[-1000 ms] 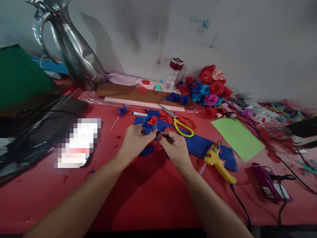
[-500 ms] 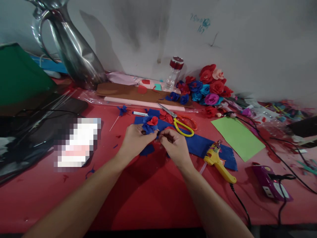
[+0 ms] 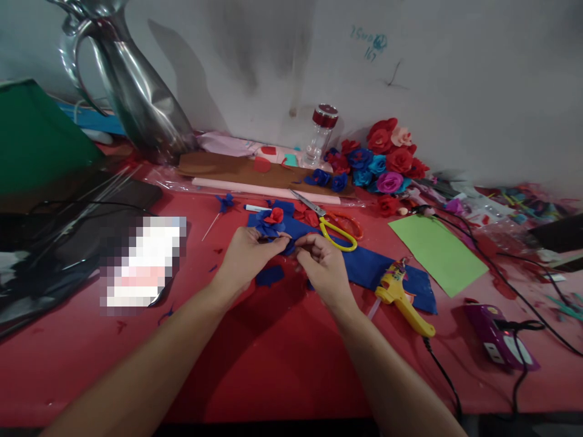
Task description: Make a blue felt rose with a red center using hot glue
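A paper flower [image 3: 276,216] with a red centre and blue outer petals is pinched in my left hand [image 3: 245,255], its head tipped away to the left. My right hand [image 3: 322,261] has thumb and fingers closed on a blue petal at the flower's near side; the fingertips partly hide it. Under and behind both hands runs a strip of blue crepe paper [image 3: 364,267]. A cut blue piece [image 3: 270,276] lies on the table just below my left fingers. Scissors [image 3: 337,235] with yellow handles rest beyond my right hand.
Right of my forearm lies a yellow glue gun [image 3: 401,297], its cord trailing to the table's front edge. Further right are a green sheet [image 3: 437,252] and a purple socket box [image 3: 496,337]. Finished paper flowers [image 3: 387,158], a glass bottle [image 3: 319,136] and a metal jug [image 3: 141,97] stand behind.
The flower has tipped up and slightly left, showing more of its underside petals. Both hands stay nearly in place, fingers still together at the petal.
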The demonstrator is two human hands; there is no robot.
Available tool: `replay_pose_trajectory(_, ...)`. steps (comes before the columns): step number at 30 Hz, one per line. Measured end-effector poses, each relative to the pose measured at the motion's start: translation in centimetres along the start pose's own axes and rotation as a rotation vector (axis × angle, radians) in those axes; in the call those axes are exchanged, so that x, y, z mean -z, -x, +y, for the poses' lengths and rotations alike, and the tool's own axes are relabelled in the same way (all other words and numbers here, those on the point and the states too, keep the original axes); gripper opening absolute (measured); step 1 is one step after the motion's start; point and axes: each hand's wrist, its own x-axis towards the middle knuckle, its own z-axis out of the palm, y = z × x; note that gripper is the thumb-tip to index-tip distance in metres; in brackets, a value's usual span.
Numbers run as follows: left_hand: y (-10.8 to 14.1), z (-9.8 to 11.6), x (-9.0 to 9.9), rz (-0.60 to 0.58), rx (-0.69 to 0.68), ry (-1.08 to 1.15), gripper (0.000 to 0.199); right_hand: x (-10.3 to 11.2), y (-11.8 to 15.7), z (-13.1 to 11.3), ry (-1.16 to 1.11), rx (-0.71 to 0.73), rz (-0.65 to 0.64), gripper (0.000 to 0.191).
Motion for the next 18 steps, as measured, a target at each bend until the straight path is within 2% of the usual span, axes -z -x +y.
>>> replay_pose_trajectory(5,0.13,0.23,-0.17,-0.008,0.024,0.071,0.013,0.02,-0.09,0.06,-0.037,-0.014,0.003,0.014)
replay_pose_trajectory(18,0.14,0.09,-0.29,-0.023,0.041,0.05,0.014,-0.17,-0.28,0.27,-0.039,-0.013,0.011,0.014)
